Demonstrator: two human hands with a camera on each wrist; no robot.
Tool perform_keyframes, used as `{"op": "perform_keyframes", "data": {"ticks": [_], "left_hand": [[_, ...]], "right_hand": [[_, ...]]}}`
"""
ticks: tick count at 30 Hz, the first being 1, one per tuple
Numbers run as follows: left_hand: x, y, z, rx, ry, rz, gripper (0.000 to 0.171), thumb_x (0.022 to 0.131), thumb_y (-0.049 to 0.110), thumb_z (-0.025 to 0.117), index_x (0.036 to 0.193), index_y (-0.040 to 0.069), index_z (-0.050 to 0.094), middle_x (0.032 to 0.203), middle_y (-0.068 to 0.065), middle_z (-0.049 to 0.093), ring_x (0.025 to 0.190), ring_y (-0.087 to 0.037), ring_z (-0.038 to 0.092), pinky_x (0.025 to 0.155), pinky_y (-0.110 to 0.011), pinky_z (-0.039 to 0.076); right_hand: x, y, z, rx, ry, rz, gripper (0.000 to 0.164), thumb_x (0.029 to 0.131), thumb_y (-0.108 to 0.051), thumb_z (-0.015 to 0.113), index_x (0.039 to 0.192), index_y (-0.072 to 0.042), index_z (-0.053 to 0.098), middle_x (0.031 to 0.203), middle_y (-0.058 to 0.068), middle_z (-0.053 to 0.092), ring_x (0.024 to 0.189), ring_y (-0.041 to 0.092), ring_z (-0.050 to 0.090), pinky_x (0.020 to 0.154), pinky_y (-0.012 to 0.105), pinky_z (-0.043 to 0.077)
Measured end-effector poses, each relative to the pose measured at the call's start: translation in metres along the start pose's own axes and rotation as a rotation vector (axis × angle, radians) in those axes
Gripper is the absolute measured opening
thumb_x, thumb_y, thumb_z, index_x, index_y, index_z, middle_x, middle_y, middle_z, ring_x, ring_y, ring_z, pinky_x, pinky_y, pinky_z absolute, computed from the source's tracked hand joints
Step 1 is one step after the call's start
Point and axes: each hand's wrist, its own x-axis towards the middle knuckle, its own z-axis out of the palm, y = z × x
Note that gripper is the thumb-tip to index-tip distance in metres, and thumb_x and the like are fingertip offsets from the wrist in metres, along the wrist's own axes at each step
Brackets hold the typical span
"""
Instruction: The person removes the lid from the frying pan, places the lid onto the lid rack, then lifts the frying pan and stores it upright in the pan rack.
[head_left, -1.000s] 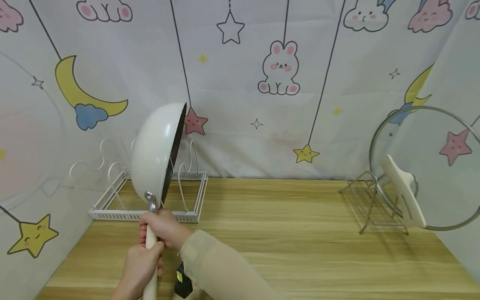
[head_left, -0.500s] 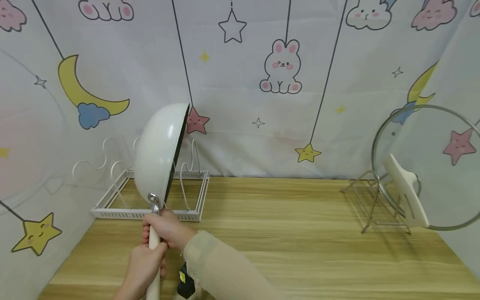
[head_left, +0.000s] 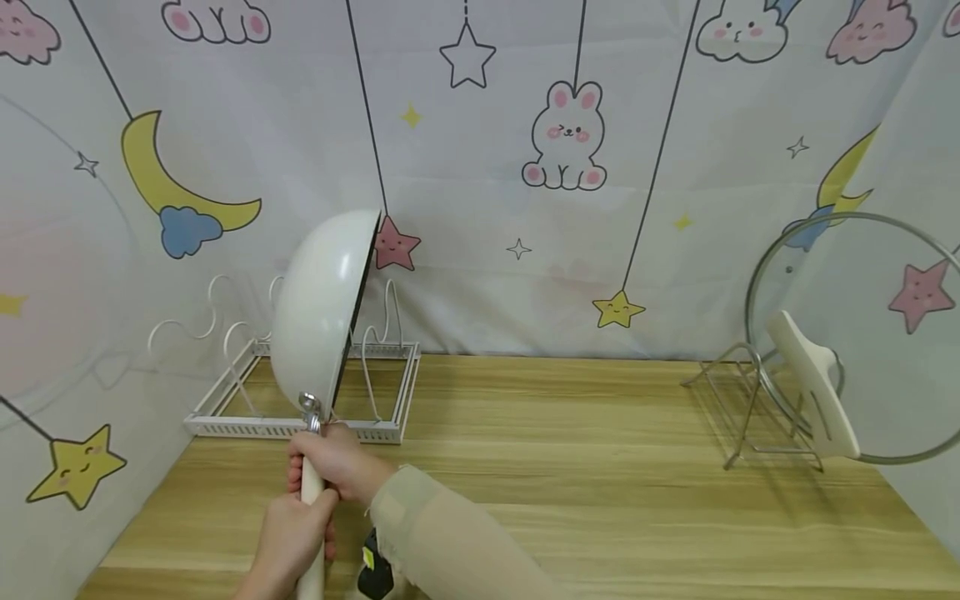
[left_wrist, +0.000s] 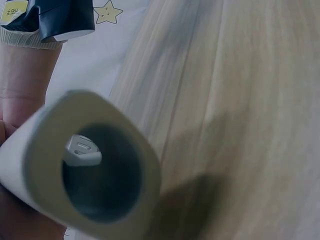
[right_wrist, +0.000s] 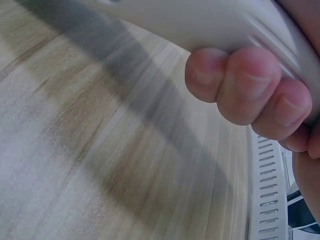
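A white wok (head_left: 318, 308) with a black inside stands on its side in the head view, rim facing right and leaning. It overlaps the wires of a white pan rack (head_left: 390, 433) at the back left. Its long cream handle (head_left: 312, 483) points down toward me. My right hand (head_left: 337, 457) grips the handle near the metal joint, fingers (right_wrist: 250, 82) curled under it in the right wrist view. Just below, my left hand (head_left: 292, 533) wraps the lower handle. The handle's end with its hanging hole (left_wrist: 92, 165) fills much of the left wrist view.
At the right, a wire stand (head_left: 738, 417) bears a large glass lid (head_left: 885, 367) with a cream slotted handle (head_left: 813, 383). A wood-grain table (head_left: 570, 450) runs between the two racks. A printed cloth (head_left: 480, 167) hangs behind, and a black strap unit (head_left: 375, 571) shows below my right sleeve.
The wok has sunk very slightly toward the rack, with both hands keeping their grip on the handle. The whole head view has shifted a little.
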Motion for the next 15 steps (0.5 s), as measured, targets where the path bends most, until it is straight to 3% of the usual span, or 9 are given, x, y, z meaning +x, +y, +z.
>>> {"op": "perform_keyframes", "data": {"ticks": [7,15], "left_hand": [[-0.0005,-0.0021,0.0020,-0.023,-0.011,-0.038,0.035,0.085,0.019,0.053,0.055,0.003,0.055,0.039,0.000,0.050,0.036,-0.018,0.052,0.040,-0.032,0.044],[-0.0007,-0.0028,0.0037,-0.019,0.001,-0.031,0.033,0.085,0.018,0.053,0.056,0.002,0.056,0.040,0.000,0.050,0.037,-0.018,0.053,0.041,-0.032,0.044]], "right_hand": [[-0.0012,0.0036,-0.0008,-0.031,0.003,-0.007,0.020,0.074,-0.004,0.053,0.055,-0.010,0.049,0.049,-0.001,0.048,0.041,0.011,0.047,0.039,0.022,0.043],[0.0003,0.0064,-0.0024,-0.038,0.003,-0.017,0.020,0.074,-0.004,0.053,0.054,-0.010,0.050,0.049,-0.001,0.049,0.040,0.011,0.047,0.039,0.021,0.044]]}}
